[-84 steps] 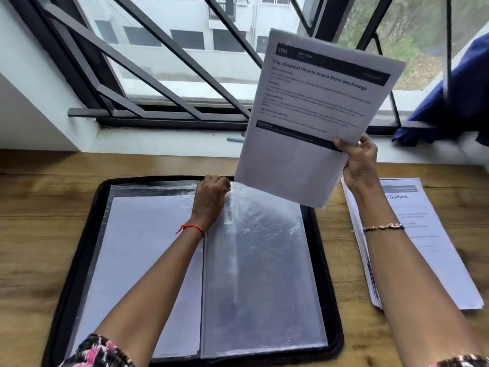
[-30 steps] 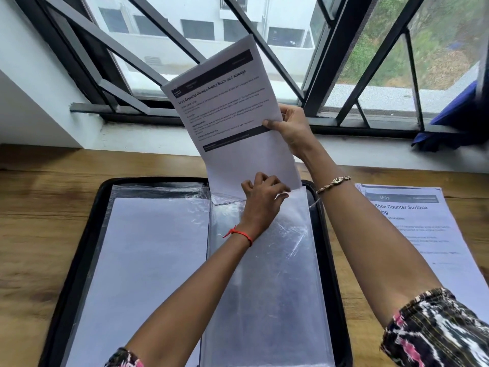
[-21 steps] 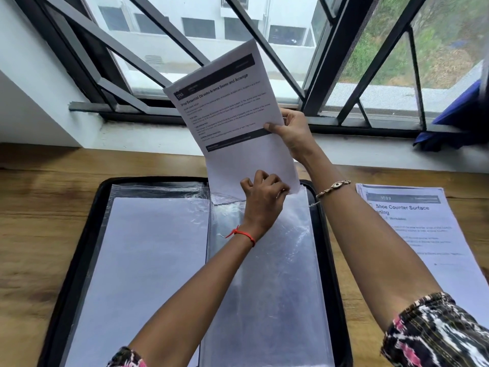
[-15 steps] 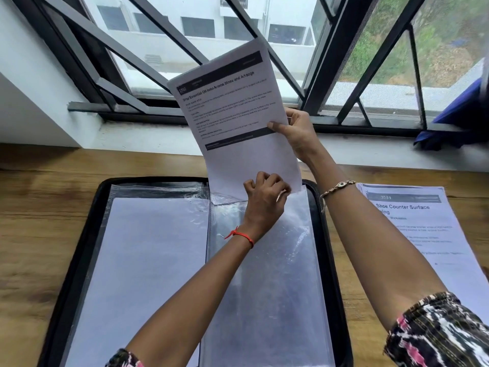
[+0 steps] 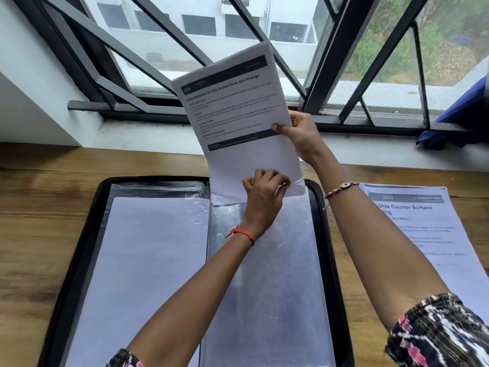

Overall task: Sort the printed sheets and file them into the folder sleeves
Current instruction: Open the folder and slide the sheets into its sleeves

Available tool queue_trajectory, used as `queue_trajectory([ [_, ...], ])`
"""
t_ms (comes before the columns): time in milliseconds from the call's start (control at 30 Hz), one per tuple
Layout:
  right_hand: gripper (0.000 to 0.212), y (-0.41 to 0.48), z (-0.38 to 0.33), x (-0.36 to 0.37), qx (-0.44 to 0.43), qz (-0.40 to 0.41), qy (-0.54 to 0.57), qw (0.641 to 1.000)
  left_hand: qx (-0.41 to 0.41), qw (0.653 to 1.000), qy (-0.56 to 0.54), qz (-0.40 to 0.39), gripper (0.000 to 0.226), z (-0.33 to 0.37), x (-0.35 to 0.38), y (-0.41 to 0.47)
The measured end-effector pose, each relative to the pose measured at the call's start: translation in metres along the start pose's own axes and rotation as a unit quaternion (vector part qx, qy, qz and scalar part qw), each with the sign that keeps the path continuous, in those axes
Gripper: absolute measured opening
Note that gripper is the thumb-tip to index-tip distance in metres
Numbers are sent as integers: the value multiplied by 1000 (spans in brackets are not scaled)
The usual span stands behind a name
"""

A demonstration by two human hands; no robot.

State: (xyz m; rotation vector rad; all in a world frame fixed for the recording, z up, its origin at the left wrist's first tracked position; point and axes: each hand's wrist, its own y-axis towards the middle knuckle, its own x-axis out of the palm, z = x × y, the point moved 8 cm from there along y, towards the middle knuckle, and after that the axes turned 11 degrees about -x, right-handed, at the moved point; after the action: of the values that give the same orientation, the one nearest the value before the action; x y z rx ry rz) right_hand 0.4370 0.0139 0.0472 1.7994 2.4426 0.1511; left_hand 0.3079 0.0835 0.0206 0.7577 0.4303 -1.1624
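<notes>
Clear plastic of the right-hand sleeve (image 5: 277,300) fills the lower centre of the frame, glossy and with nothing in it, inside the black rim of the open folder (image 5: 76,260). Just left of it, across the spine, the left-hand sleeve (image 5: 156,189) is seen with a white page (image 5: 148,274) inside it, the page's edges set in from the film's edges. Bare wood of the desk (image 5: 34,234) is left open at the frame's left, while at the right a stack of sheets (image 5: 428,234) lies flat, close to the folder's rim but apart from it, partly crossed by the right forearm.

Higher up, at the top edge of the right-hand sleeve, the left hand (image 5: 264,194) is curled, its fingers closed on the film at the sleeve's mouth. The printed sheet (image 5: 238,115) is held upright and tilted left, its bottom edge meeting that mouth; its lower left corner appears to be behind the film. Its right edge is pinched by the right hand (image 5: 301,136), thumb on the printed face.

Beyond the sheet, the white window sill (image 5: 132,139) runs across the frame, with dark window bars (image 5: 169,35) above it and a blue cloth (image 5: 465,112) at the far right.
</notes>
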Motion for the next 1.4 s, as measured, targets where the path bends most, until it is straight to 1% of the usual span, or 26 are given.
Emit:
queue_trajectory([
  [67, 19, -4, 5, -6, 29, 3, -11, 1000, 2, 1000, 3, -3, 6, 1, 0, 0],
  [133, 17, -10, 17, -9, 84, -17, -40, 995, 4, 1000, 6, -7, 6, 1, 0, 0],
  [233, 22, -26, 36, -15, 179, -69, -109, 975, 4, 1000, 3, -21, 6, 1, 0, -1],
  [300, 21, -38, 42, -21, 223, -94, -146, 959, 4, 1000, -1, -31, 6, 2, 1, -4],
  [367, 27, -49, 46, -20, 257, -136, -151, 945, 5, 999, -3, -37, 6, 3, 2, -5],
  [467, 38, -69, 46, -8, 291, -235, -148, 915, 18, 998, -10, -56, 7, 8, 4, -9],
  [533, 38, -74, 45, -5, 301, -256, -138, 908, 15, 996, -27, -78, 11, 8, 4, -12],
  [567, 36, -73, 44, -6, 299, -246, -137, 912, 9, 996, -28, -85, 15, 5, 3, -14],
  [600, 34, -70, 43, -8, 290, -216, -131, 923, 6, 996, -20, -84, 20, 1, 2, -18],
  [700, 34, -49, 39, -26, 212, -41, -100, 971, 3, 997, 49, -61, 30, -15, -1, -31],
  [733, 32, -44, 37, -31, 178, 10, -107, 978, -9, 994, 85, -69, 37, -21, 0, -36],
  [767, 31, -39, 35, -35, 150, 42, -126, 980, -28, 987, 126, -98, 52, -27, 5, -42],
  [800, 30, -36, 35, -35, 130, 57, -146, 979, -49, 975, 168, -139, 69, -37, 12, -50],
  [833, 29, -33, 34, -34, 116, 63, -167, 977, -62, 963, 197, -175, 80, -44, 19, -57],
  [867, 28, -31, 36, -34, 110, 67, -186, 974, -63, 957, 213, -186, 85, -49, 23, -62],
  [933, 27, -29, 41, -34, 118, 66, -229, 964, -55, 956, 228, -178, 87, -52, 24, -64],
  [967, 25, -28, 45, -34, 132, 57, -254, 956, -59, 952, 231, -193, 89, -56, 28, -66],
  [1000, 23, -29, 48, -35, 152, 39, -282, 947, -62, 949, 232, -203, 90, -59, 31, -67],
  [1067, 18, -34, 54, -34, 194, -18, -326, 925, -56, 952, 232, -193, 92, -60, 32, -70],
  [1100, 14, -38, 55, -34, 214, -47, -340, 914, -57, 953, 231, -189, 91, -60, 32, -70],
  [1133, 4, -43, 54, -33, 235, -74, -347, 905, -57, 954, 230, -185, 93, -60, 32, -70],
  [1167, 5, -48, 53, -33, 253, -94, -346, 899, -57, 953, 230, -191, 96, -60, 32, -70],
  [1233, 15, -53, 53, -35, 273, -124, -349, 888, -68, 947, 229, -213, 99, -60, 35, -71],
  [1300, 13, -53, 52, -36, 268, -133, -359, 884, -70, 948, 223, -218, 96, -59, 35, -72],
  [1333, 16, -51, 53, -35, 254, -127, -357, 890, -69, 948, 223, -215, 93, -59, 34, -72],
  [1400, 43, -45, 52, -33, 209, -87, -346, 910, -80, 944, 234, -218, 87, -61, 35, -73],
])
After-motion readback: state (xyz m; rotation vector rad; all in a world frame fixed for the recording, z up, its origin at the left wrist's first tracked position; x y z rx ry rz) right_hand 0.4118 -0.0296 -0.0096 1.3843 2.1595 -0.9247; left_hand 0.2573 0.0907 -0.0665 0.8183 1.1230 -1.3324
